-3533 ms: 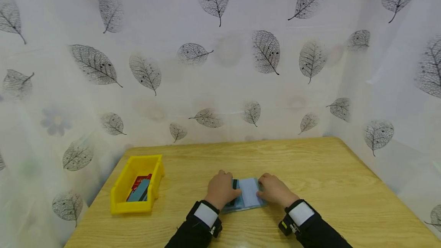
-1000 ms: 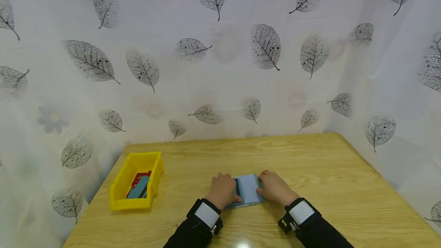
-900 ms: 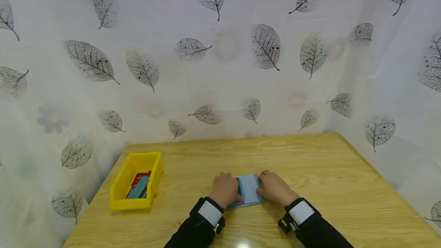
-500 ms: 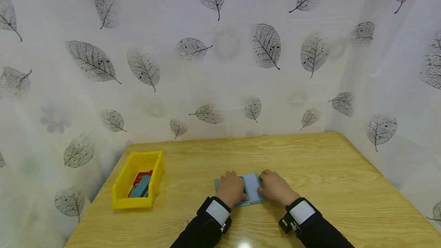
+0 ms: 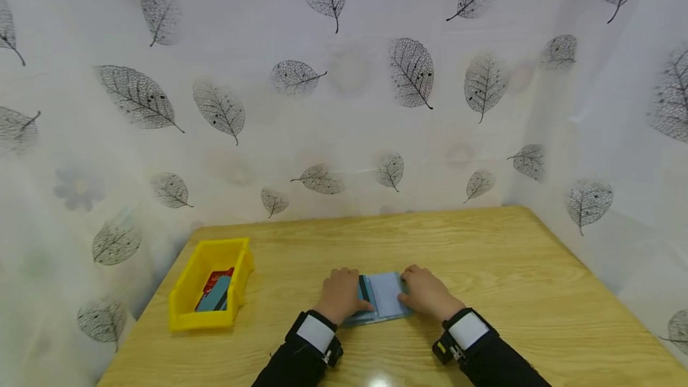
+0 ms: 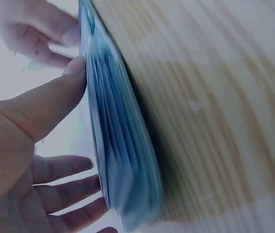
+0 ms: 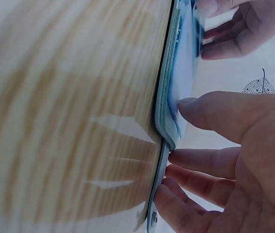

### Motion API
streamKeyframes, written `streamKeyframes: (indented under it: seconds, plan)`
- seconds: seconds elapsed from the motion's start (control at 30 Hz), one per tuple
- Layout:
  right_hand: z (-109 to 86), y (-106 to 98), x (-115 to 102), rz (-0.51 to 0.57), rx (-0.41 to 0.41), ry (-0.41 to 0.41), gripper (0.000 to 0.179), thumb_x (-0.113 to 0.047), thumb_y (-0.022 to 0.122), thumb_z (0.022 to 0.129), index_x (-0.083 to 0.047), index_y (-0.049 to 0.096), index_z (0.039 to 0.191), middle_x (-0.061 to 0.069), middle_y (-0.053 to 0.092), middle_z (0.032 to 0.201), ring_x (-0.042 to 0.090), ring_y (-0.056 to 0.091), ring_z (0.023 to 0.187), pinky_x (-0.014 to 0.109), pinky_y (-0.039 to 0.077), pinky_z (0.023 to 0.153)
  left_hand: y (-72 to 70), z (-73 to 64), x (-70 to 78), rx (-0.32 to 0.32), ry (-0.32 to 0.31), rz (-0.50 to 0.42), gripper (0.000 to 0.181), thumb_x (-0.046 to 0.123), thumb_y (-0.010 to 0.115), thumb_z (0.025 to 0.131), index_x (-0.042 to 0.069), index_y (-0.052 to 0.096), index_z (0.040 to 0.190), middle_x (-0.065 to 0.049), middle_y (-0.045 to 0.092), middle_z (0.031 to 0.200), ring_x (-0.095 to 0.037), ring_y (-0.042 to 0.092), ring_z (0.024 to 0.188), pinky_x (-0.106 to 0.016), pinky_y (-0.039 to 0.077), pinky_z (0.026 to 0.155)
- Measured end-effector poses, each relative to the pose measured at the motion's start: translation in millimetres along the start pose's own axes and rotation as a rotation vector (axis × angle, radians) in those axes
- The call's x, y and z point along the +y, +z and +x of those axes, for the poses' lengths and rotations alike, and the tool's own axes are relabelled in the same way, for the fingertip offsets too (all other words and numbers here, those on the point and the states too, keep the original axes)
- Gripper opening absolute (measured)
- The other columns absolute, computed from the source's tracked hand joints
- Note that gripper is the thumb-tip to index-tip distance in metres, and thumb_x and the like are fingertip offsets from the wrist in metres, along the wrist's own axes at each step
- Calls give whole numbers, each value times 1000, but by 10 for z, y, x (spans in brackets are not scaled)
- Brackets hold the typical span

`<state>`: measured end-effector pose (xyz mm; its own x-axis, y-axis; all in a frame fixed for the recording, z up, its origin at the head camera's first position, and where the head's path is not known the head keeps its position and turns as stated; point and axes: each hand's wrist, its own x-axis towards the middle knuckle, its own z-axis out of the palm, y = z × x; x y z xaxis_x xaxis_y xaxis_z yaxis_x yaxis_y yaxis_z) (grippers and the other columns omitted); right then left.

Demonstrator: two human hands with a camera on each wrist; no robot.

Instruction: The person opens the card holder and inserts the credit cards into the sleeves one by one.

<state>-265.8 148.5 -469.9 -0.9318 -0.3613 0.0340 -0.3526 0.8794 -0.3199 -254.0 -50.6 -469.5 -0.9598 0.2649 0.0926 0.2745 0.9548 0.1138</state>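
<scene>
A teal card holder (image 5: 386, 295) lies spread on the table, with a pale, white-looking page on its right half. A card with a dark stripe (image 5: 364, 286) shows on the left half. My left hand (image 5: 340, 296) rests over the left side, thumb on top and fingers loosely extended to the far edge. In the left wrist view, the left half is a thick stack of clear sleeves (image 6: 115, 126). My right hand (image 5: 430, 296) holds the right edge. Its thumb (image 7: 210, 110) is on the page, and its fingers curl against the cover's rim.
At the left of the wooden table (image 5: 484, 249) stands a yellow bin (image 5: 183, 297). Inside it are a red card (image 5: 214, 278) and a blue-grey card (image 5: 214, 296) with a dark stripe. A leaf-patterned curtain (image 5: 344, 130) hangs behind and at the sides.
My left hand shifts right over the middle of the card holder, then back left, baring the striped card. My right hand stays at the right edge.
</scene>
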Motion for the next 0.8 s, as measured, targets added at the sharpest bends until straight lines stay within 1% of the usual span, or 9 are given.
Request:
streamKeyframes:
  seconds: [0.03,0.1,0.2,0.3,0.4,0.5,0.57,0.67,0.8]
  plan:
    - [0,-10,1,-3,0,0,39,-16,77,82,8,65,109,22,60,113,39,59,102,50,48,87,-6,-10,-26,16,9,-8,68,54,85,63,5,69,108,-12,64,97,-30,61,90,-42,52,73]
    - [1,-22,3,-8,4,-1,38,-16,77,81,9,66,109,22,60,112,39,59,100,49,49,87,-30,-31,-54,23,42,-16,67,52,85,65,5,69,109,-12,63,101,-30,61,91,-40,53,74]
    - [5,-21,6,-10,14,-3,38,-16,77,81,9,66,108,21,60,112,39,60,100,49,49,86,-50,-56,-50,8,122,-17,70,54,83,68,5,69,116,-12,61,110,-28,59,96,-38,51,80]
    - [11,-12,5,-11,18,-9,38,-16,77,81,9,66,108,21,60,112,39,60,100,49,49,87,-50,-90,-25,-22,190,16,74,60,77,71,6,68,121,-11,60,114,-25,56,98,-37,50,82]
    - [21,8,6,-12,15,-12,39,-17,77,81,8,66,109,21,60,112,38,59,101,49,49,87,-40,-121,-13,-51,220,62,82,69,73,70,9,66,125,-9,59,117,-23,53,98,-37,49,84]
    - [25,25,7,-11,12,-7,39,-17,77,82,8,66,109,20,60,112,38,59,101,48,49,87,-34,-134,-25,-67,238,87,85,69,76,65,11,65,126,-8,58,117,-22,52,99,-37,49,84]
    - [24,29,8,-14,12,-4,38,-17,77,82,7,66,108,20,60,112,38,59,101,48,49,87,-39,-129,-45,-82,254,97,82,65,80,64,12,66,124,-6,57,115,-20,51,99,-36,48,84]
    - [20,31,10,-15,11,-3,38,-17,77,81,7,66,108,20,60,112,38,59,100,48,49,87,-65,-106,-70,-115,281,128,71,59,82,65,14,69,119,-3,57,110,-17,51,94,-33,49,81]
    - [11,15,-2,-16,15,-10,38,-17,78,81,8,66,107,21,61,111,38,60,100,49,49,86,-140,-66,-51,-164,297,197,53,52,84,64,17,73,102,1,57,99,-15,51,84,-31,48,75]
